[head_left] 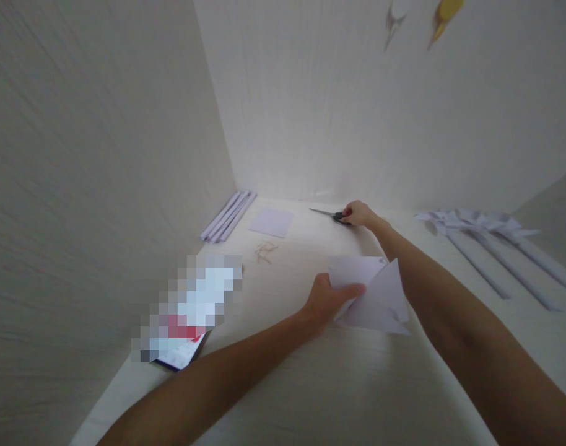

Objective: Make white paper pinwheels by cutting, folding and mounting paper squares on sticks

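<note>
White folded paper [373, 297] sits mid-tabletop, pinched at its left edge by the left hand [327, 301]. Toward the far edge, the right hand [360, 214] closes over the handles of the scissors [332, 214], blades pointing left on the tabletop [311, 384]. A paper square [271, 222] and rolled tubes [228, 217] lie near the far left corner; pinwheels [478, 223] lie along the right edge.

A pale wood-grain table [311, 384] set into a corner carries a bundle of rolled paper sticks [228, 215] by the left wall, a flat paper square [271, 222] beside them, small wooden pins [265, 250], scissors [327, 214] at the back, paper pinwheels [487, 238] lying on the right, and a printed card [181, 354] near the left edge
</note>
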`<action>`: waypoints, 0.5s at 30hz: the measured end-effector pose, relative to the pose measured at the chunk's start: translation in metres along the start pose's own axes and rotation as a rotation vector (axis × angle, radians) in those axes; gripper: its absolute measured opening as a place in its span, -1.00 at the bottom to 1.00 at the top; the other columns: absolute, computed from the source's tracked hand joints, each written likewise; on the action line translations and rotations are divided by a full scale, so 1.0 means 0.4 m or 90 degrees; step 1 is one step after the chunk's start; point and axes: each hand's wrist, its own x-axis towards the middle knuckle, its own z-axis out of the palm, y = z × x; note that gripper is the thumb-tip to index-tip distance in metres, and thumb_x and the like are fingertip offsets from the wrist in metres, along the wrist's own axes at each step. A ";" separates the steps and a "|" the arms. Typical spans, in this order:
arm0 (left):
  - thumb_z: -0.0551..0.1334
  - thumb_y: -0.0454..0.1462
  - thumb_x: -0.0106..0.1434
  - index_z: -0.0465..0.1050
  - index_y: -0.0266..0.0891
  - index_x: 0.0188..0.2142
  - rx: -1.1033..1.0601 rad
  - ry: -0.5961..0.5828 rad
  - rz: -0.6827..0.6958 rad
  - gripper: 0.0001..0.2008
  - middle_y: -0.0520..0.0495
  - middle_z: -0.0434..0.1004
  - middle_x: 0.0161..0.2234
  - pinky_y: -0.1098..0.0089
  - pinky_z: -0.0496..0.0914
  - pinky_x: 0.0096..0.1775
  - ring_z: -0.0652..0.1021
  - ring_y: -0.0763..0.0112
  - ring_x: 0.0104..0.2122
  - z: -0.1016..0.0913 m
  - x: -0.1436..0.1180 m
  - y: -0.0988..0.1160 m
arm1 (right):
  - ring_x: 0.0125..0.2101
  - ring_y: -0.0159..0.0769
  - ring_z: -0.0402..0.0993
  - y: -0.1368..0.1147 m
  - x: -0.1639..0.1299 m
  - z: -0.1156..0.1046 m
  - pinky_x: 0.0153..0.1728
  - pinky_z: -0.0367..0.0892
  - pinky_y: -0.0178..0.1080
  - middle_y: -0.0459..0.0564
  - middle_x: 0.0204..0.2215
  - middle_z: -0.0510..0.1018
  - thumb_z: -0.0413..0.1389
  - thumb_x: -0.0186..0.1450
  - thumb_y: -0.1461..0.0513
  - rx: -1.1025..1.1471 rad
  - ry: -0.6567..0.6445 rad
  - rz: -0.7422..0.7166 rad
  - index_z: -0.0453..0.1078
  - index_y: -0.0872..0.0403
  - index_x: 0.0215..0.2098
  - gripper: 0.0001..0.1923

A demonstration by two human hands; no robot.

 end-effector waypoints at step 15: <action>0.33 -0.23 -0.19 0.47 -0.36 -0.40 0.000 -0.009 0.001 -0.68 -0.12 0.50 -0.43 0.37 0.35 -0.40 0.46 0.43 -0.50 -0.004 0.008 -0.007 | -0.55 -0.36 0.34 0.011 -0.004 0.028 -0.48 0.24 -0.32 -0.04 -0.64 0.46 0.17 -0.12 0.37 0.132 0.052 0.009 0.43 0.17 -0.59 -0.93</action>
